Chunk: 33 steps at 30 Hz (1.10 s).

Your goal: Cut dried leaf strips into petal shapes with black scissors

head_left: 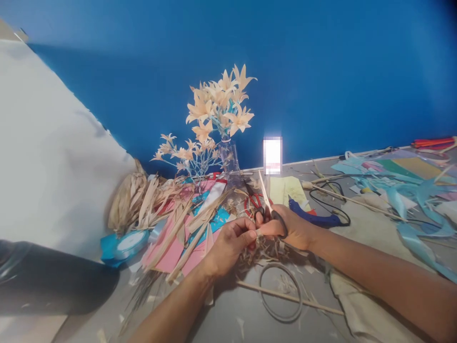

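Observation:
My right hand (285,226) has its fingers through the handles of a pair of scissors (265,190), whose blades point up and away. Its thumb and finger meet my left hand (233,243) at a small pale piece (258,232). The fingers of my left hand are pinched together on that piece, which is too small to make out clearly. Below both hands lie dry scraps and a grey wire ring (262,290) across a thin stick (314,304). Behind them, pale flowers (221,102) stand in a clear bottle (229,159).
Dry husks (124,202), pink paper (167,243) and a blue ribbon roll (126,245) lie left. A blue glue gun (314,216) with a black cord, yellow paper (287,190) and light-blue ribbons (416,238) are right. A dark cylinder (53,276) sits at the left edge.

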{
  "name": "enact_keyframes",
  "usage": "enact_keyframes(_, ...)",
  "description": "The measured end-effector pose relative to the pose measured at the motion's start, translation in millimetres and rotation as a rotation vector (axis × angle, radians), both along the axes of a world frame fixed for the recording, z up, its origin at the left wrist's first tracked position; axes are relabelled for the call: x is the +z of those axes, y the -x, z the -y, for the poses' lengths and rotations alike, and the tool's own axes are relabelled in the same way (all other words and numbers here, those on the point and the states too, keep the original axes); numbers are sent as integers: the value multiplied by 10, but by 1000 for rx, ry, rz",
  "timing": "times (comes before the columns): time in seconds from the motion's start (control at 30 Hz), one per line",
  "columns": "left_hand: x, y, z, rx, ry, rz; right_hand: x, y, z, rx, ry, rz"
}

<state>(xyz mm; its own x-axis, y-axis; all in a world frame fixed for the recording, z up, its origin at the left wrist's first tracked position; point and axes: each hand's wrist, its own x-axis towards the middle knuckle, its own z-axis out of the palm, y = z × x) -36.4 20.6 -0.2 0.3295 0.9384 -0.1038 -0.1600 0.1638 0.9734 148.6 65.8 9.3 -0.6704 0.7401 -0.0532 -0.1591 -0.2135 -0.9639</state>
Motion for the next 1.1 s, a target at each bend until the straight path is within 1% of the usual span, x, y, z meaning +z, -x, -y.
enact_keyframes(0.07,-22,7,4,-10,23,69,-28,-20,-43,51,108,-116)
enact_keyframes(0.13,-35,16,1,16,41,98,-48,-42,-80,23,135,-154)
enact_keyframes(0.2,-41,23,-4,47,39,78,-57,-48,-86,-29,64,-96)
enact_keyframes(0.27,-46,24,-4,71,22,14,-53,-31,-57,-62,-3,15)
enact_keyframes(0.33,-58,15,3,74,20,-14,-35,1,-10,-98,-27,119)
enact_keyframes(0.47,-108,-34,35,55,77,114,6,48,50,-188,-57,214)
enact_keyframes(0.57,-140,-66,49,71,84,132,-15,46,53,-188,-42,227)
enact_keyframes(0.67,-138,-61,49,9,80,181,-57,40,53,-134,28,149)
enact_keyframes(0.77,-98,-37,52,-80,55,246,-69,45,50,-67,98,-10)
enact_keyframes(0.87,-43,-34,69,-130,71,288,-67,51,30,-34,182,-149)
enact_keyframes(0.93,-16,-52,82,-127,82,329,-75,52,12,-15,206,-189)
enact_keyframes(1.0,-2,-77,91,-94,80,363,-88,54,2,2,184,-184)
enact_keyframes(1.1,-9,-113,95,-16,105,334,-92,66,15,-38,135,-121)
